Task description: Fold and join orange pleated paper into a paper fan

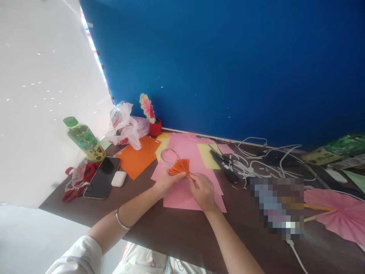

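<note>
Between my hands is a small orange pleated paper fan, spread out at the top and narrowing to a point at its lower right. My left hand grips its left side, with the thumb laid across the folds. The fingers of my right hand pinch the narrow end. Both hands are above pink paper sheets on the dark desk. Just behind the fan lies a ring-shaped loop, possibly a roll of clear tape.
Left: green-capped bottle, black phone, white earbud case, orange paper and plastic bag. At the back stands a red pot with a paper fan. Right: tangled white cables, a black object and a large pink fan.
</note>
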Action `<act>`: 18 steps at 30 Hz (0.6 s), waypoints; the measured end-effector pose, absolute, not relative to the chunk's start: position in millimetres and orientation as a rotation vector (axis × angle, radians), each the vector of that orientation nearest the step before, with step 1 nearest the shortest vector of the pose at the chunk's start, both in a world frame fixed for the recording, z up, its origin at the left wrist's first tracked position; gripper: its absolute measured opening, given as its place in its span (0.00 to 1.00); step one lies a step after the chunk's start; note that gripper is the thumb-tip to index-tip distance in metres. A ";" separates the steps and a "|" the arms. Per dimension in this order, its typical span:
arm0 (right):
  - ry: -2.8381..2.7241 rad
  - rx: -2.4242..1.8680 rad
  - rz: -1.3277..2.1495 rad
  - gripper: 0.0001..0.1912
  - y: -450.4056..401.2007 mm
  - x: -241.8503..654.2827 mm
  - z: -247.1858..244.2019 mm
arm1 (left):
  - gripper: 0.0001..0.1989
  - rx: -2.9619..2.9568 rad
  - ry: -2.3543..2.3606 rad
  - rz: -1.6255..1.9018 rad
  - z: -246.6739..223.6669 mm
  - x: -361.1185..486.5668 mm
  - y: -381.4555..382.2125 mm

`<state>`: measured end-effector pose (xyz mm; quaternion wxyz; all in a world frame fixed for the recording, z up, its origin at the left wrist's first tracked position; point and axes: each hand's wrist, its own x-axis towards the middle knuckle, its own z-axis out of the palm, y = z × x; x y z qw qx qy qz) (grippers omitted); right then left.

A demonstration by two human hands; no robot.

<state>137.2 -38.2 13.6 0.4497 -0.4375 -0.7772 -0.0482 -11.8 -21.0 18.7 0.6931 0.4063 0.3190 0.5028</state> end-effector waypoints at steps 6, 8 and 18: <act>-1.926 -1.061 -0.156 0.06 -35.7 139.1 15.6 | 0.16 0.899 0.698 1.083 26.8 -20.0 -16.7; -1.919 -1.075 -0.122 0.07 -34.6 140.3 15.2 | 0.18 0.896 0.750 1.097 28.1 -24.2 -13.1; -1.947 -1.094 0.020 0.07 -32.2 141.3 9.2 | 0.19 1.079 0.858 1.141 25.0 -35.4 -3.9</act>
